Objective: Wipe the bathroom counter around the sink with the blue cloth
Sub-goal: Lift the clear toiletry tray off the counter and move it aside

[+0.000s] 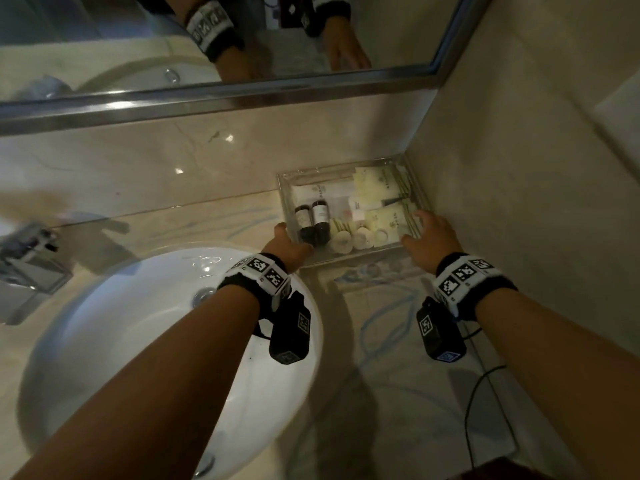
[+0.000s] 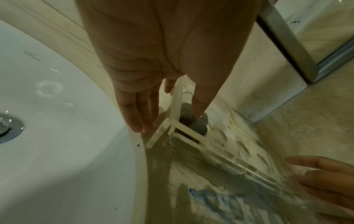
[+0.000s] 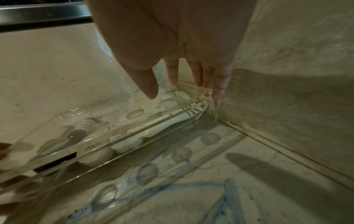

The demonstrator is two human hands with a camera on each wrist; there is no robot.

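Note:
No blue cloth shows in any view. A clear tray [image 1: 346, 260] [image 2: 168, 128] [image 3: 134, 136] of small bottles and sachets is in the back right corner of the marble counter [image 1: 398, 393]. My left hand [image 1: 287, 242] [image 2: 168, 121] pinches its left wall, thumb inside and fingers outside. My right hand [image 1: 422, 233] [image 3: 180, 91] holds its right end beside the side wall. Shadows under the tray suggest it is slightly raised. Blue smears [image 1: 377, 327] [image 3: 191, 189] mark the counter in front of it.
The white sink [image 1: 138, 323] [image 2: 57, 106] lies left of the tray, almost touching its corner. A chrome faucet [image 1: 31, 251] stands at far left. The mirror [image 1: 207, 46] runs along the back, a stone wall [image 1: 519, 168] closes the right side. A black cable [image 1: 474, 410] trails at front right.

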